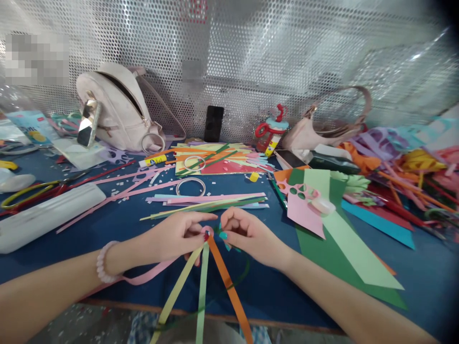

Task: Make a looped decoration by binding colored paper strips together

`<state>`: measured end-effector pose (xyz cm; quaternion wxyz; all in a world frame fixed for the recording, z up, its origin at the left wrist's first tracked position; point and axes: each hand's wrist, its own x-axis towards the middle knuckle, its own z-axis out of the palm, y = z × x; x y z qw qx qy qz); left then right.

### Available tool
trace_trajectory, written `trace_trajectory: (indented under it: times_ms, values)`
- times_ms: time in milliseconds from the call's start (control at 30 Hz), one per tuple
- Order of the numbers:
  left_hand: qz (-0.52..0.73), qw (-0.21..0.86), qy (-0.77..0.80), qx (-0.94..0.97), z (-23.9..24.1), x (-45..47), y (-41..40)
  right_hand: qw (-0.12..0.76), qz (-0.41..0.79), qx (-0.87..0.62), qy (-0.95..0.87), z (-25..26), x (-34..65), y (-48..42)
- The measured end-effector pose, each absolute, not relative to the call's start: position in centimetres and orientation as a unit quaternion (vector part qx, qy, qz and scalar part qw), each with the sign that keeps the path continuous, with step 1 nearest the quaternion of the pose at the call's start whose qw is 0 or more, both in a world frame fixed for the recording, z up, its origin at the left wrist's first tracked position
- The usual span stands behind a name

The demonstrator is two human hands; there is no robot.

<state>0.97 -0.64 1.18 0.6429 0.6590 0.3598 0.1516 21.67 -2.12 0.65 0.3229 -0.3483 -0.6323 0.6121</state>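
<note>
Fingers (195, 241) of the left hand (172, 234) pinch shut on a small pink ring (207, 230), right hand (251, 235) curled close beside it!

Over on the left, yellow-handled scissors (60, 181) lie just beyond a long white case (50, 217); next, a beaded bracelet (106, 263) at the left wrist, a pink strip (154, 274) trailing below. Dead centre, that ring sits between the hands above the blue table (272, 296), with a yellow strip (178, 289), a pale green strip (202, 286) and an orange strip (229, 289) fanning down to the near edge. Then a dark green strip (247, 270) curves under the right hand, thumb and fingertips close together; whether they grip it, I cannot tell. Farther right, a light green sheet (358, 243) overlaps a dark green one (315, 265), and beyond, coloured paper scraps (380, 145) heap up!
</note>
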Motion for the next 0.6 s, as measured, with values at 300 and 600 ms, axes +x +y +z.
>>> trace_trajectory:
  times_ms: [300, 600]
  values:
    - [0.143, 0.650, 0.352, 0.658, 1.07, 0.97, -0.72, 0.277, 0.599, -0.331, -0.675, 0.74, 21.41, -2.42]
    - [0.140, 0.593, 0.359, 0.707, 1.46, 0.93, -0.66, 0.254, 0.579, -0.331, -0.700, 0.51, 21.43, -2.39]
